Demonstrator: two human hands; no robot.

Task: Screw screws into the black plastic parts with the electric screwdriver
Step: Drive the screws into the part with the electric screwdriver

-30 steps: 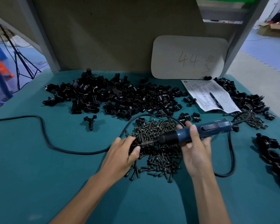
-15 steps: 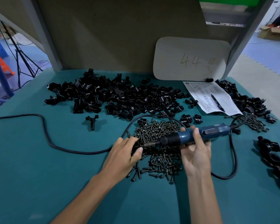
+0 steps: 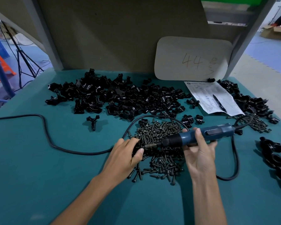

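The left hand grips what seems a small black plastic part above the dark metal screw pile, steadying it for the blue electric screwdriver the right hand grips level.

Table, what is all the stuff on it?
table: one, teal top, under everything
black plastic parts: many, black, piles at back and right
screws: many, dark, heap in the middle
electric screwdriver: one, blue, over the screws
cable: one, black, looping left and right
paper: one, white, back right
pen: one, black, on the paper
board: one, pale, marked 44, at back
left hand: one, grips a black part at the screwdriver's tip
right hand: one, holds the electric screwdriver
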